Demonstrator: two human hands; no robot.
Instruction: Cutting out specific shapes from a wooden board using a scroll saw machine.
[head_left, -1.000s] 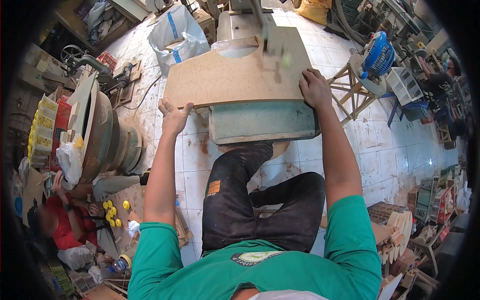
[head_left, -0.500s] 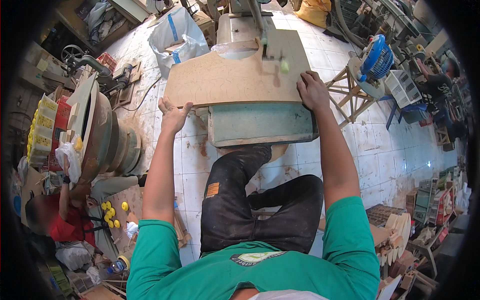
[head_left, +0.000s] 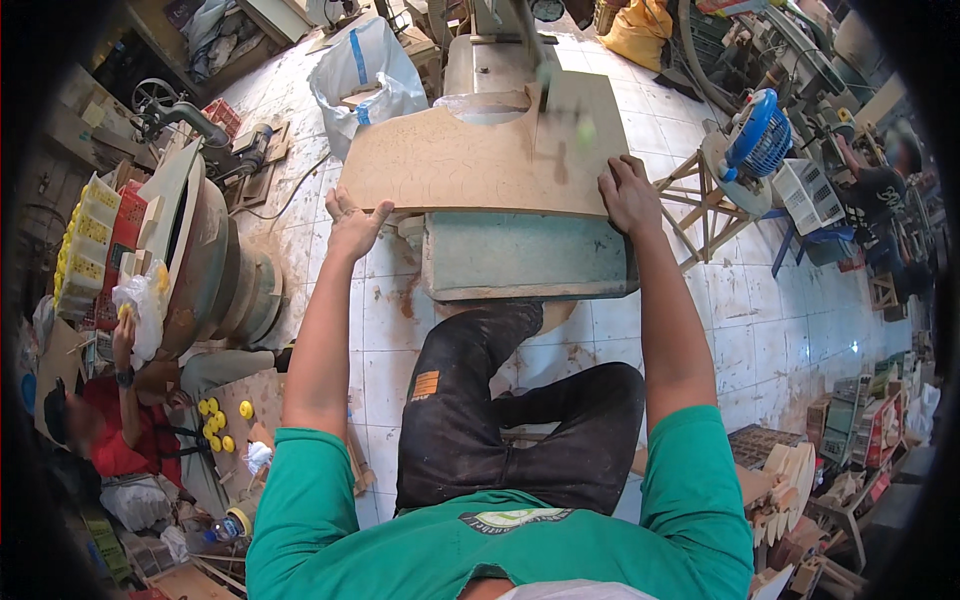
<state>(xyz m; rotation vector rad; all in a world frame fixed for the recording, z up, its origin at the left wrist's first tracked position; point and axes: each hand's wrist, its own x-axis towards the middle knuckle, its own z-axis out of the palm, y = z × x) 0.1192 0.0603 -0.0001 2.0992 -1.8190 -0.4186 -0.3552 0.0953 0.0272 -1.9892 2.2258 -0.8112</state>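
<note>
A broad, light-brown wooden board (head_left: 440, 165) with a curved notch in its far edge lies on a machine's grey-green table (head_left: 530, 255). At the board's near left corner, my left hand (head_left: 353, 225) grips the edge, thumb along the near side and fingers at the left end. Near its right end, my right hand (head_left: 630, 195) holds the edge with the fingers bent over the top. A narrow upright part of the machine (head_left: 543, 85) meets the board beside the notch. Around that spot the picture is blurred, and the contact cannot be made out.
A white sack (head_left: 368, 80) stands beyond the board on the left. A blue fan (head_left: 757, 130) rests on a wooden stand to the right. At the left, a co-worker in a red shirt (head_left: 125, 410) sits near a large round machine (head_left: 215, 250) and yellow round pieces (head_left: 215, 425).
The whole view has shifted slightly right and down. Both my hands keep their places on the board. The co-worker's hand at the plastic bag has moved a little.
</note>
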